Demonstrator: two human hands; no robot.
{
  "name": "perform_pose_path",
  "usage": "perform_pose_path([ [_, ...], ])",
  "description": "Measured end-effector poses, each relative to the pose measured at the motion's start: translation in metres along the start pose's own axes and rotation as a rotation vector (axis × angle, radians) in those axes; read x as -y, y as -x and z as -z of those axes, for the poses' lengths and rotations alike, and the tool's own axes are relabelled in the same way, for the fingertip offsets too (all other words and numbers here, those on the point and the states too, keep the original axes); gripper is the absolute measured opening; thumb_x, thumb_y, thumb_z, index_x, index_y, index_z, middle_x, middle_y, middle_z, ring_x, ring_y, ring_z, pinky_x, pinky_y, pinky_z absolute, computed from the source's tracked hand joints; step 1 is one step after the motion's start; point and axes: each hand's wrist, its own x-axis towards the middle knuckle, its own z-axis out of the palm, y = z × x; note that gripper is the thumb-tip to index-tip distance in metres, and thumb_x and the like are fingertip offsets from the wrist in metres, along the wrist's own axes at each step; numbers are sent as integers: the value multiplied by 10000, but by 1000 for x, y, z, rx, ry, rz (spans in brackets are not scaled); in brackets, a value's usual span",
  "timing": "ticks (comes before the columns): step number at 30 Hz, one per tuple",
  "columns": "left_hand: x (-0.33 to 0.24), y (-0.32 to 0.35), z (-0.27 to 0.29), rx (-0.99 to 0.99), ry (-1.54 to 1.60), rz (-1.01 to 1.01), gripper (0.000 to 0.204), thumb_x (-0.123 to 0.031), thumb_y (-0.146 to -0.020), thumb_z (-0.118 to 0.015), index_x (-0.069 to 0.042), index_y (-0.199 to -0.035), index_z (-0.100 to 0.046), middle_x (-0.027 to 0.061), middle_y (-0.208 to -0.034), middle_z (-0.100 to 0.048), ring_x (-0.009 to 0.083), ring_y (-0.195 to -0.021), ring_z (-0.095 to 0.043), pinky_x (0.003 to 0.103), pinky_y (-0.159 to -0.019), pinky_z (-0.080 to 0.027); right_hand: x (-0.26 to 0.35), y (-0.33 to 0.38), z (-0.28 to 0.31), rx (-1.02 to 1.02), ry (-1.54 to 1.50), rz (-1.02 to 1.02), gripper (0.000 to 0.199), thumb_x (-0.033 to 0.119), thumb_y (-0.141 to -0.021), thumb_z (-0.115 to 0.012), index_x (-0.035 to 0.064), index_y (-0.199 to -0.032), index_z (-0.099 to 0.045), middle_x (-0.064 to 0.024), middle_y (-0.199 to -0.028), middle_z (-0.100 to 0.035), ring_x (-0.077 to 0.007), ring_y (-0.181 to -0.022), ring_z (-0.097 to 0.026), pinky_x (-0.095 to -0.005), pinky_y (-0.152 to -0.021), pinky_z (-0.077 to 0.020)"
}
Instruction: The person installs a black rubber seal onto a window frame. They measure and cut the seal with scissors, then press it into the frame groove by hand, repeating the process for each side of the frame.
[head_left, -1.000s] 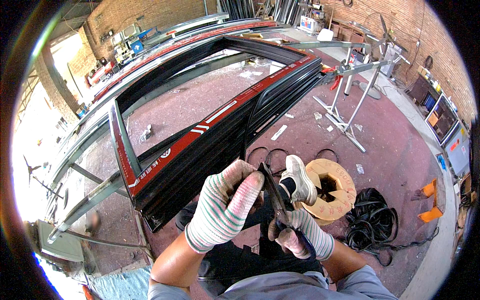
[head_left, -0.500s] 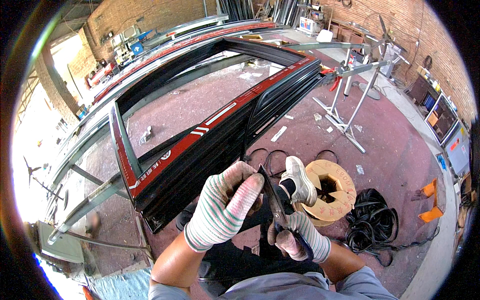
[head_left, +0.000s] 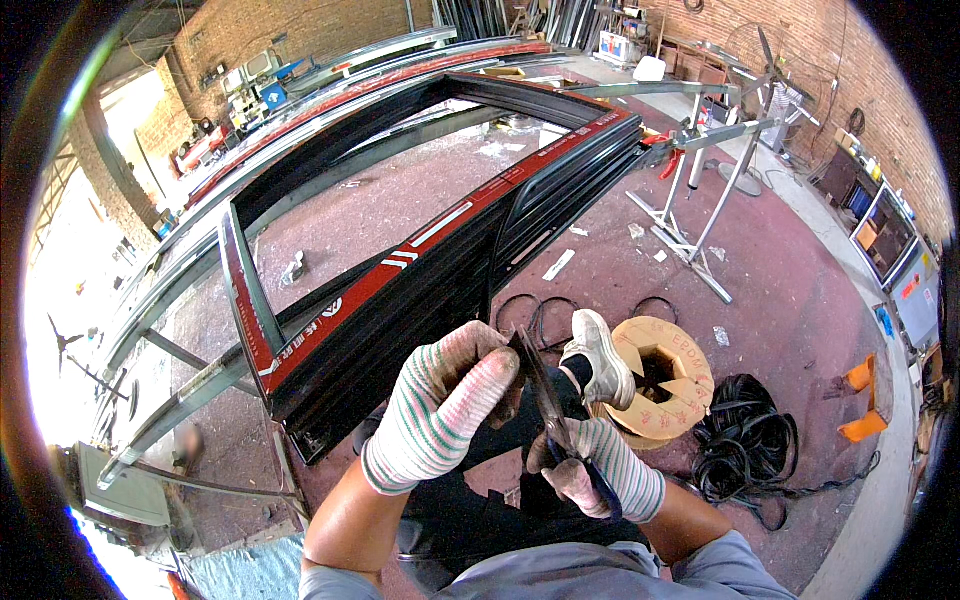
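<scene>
In a striped work glove, my left hand (head_left: pixel 432 412) pinches the end of a thin black rubber strip (head_left: pixel 491 285) between thumb and fingers. From there the strip runs up to a large black window frame (head_left: pixel 365 345) with red film on its face. My gloved right hand (head_left: pixel 612 468) is closed on dark-handled scissors (head_left: pixel 546 395), their blades pointing up beside my left fingertips. Those fingers partly hide the strip's end, so whether the blades touch it I cannot tell.
Metal rails (head_left: pixel 160 425) and a trestle (head_left: pixel 690 235) carry the frame. To the right on the floor are a cardboard reel (head_left: pixel 685 410) and a tangled black strip heap (head_left: pixel 740 440). An orange bracket (head_left: pixel 865 400) stands farther right. My shoe (head_left: pixel 598 360) is beside the reel.
My left hand has shifted slightly left, away from the scissors. The scissors have moved a little left and down, still in my right hand.
</scene>
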Motion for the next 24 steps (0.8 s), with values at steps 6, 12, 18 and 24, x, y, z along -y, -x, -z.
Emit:
perform_pose_path([
  [6, -2, 0, 0, -24, -69, 30, 238, -255, -996, -580, -56, -868, -605, 17, -714, -621, 93, -609, -556, 257, -571, -445, -3, -2, -4, -126, 125, -28, 349, 367, -841, -803, 58, -860, -642, -8, -654, -604, -93, -535, -533, -247, -473, -403],
  [12, -1, 0, -2, -38, -84, 33, 228, -241, -1003, -564, -61, -873, -611, 12, -711, -622, 81, -598, -550, 243, -559, -433, -8, -4, -9, -169, 133, 40, 384, 394, -813, -825, 64, -762, -637, 3, -587, -577, -96, -489, -516, -258, -442, -394],
  [18, -2, 0, -4, -49, -54, 55, 226, -247, -1010, -567, -71, -873, -606, 1, -706, -616, 78, -603, -553, 235, -558, -431, -35, -6, -2, -161, 129, 151, 469, 469, -822, -797, 24, -854, -654, -15, -692, -598, -107, -535, -522, -239, -455, -377],
  [24, 9, 1, -4, -82, 115, -31, 221, -251, -1050, -510, -37, -1025, -562, 11, -793, -611, 75, -691, -545, 236, -637, -464, -44, -10, 6, -207, -72, 226, 291, 310, -910, -700, 23, -916, -656, 4, -650, -582, -68, -525, -530, -209, -461, -400],
])
